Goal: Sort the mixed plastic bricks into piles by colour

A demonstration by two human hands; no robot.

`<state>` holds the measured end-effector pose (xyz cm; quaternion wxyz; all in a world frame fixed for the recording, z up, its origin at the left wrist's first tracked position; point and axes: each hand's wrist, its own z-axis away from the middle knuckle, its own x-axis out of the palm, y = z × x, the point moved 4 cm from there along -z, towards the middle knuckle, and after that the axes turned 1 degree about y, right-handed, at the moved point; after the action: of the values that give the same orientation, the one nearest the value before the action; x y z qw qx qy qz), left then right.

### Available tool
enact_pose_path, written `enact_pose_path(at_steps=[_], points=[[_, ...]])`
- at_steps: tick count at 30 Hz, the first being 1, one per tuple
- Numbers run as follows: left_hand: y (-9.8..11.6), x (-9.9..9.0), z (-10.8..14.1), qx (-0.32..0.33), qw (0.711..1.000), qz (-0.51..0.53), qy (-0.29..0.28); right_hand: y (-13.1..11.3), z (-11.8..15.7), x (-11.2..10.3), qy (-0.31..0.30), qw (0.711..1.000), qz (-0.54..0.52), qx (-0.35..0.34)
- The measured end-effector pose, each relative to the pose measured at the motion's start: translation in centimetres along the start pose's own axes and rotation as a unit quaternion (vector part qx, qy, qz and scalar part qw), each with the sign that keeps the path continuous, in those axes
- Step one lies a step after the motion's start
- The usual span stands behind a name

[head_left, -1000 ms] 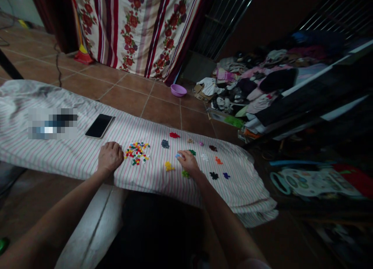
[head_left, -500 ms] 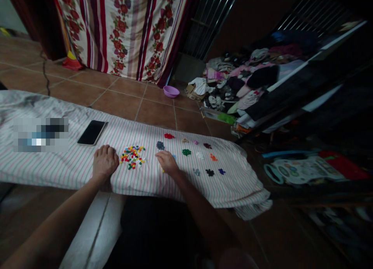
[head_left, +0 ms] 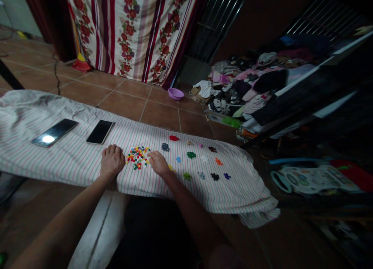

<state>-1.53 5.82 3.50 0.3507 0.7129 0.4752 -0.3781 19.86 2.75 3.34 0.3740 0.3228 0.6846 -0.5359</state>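
A heap of small mixed-colour pieces point(head_left: 138, 156) lies on the striped cloth point(head_left: 140, 183). Just left of it my left hand point(head_left: 112, 160) rests on the cloth, knuckles up, its fingers curled; whatever may be under them is hidden. My right hand point(head_left: 158, 163) is at the heap's right edge, fingers pinched together, and anything between the fingertips is too small to make out. Right of that hand lie separate little piles, among them red point(head_left: 174, 138), dark grey point(head_left: 165, 147), green point(head_left: 191, 155), light blue point(head_left: 178, 159), orange point(head_left: 218, 161), lime point(head_left: 187, 176) and black point(head_left: 215, 177).
Two phones lie on the cloth at the left, one dark point(head_left: 100, 132) and one with a bright reflection point(head_left: 55, 132). Beyond the cloth, a purple basin point(head_left: 176, 93) stands on the tiled floor near a flowered curtain point(head_left: 136, 36) and heaped clothes point(head_left: 247, 78).
My right hand has moved left, from beside the dark grey pile to the mixed heap. The light blue and lime piles now show more fully. The view has shifted slightly.
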Motion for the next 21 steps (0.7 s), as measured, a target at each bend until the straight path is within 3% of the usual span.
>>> enact_pose_path(at_steps=[8,16,21], points=[[-0.2,0.3,0.0,0.002,1.0,-0.006,0.009,-0.9,-1.7,0.8,-0.04,0.999,0.025,0.022],[0.0,0.1,0.0,0.0,1.0,-0.001,0.01,-0.6,-3.1,1.0,-0.044,0.992,0.059,0.098],[0.1,-0.1,-0.1,0.004,1.0,0.001,0.01,-0.6,-3.3,1.4,-0.046,0.99,0.073,0.11]])
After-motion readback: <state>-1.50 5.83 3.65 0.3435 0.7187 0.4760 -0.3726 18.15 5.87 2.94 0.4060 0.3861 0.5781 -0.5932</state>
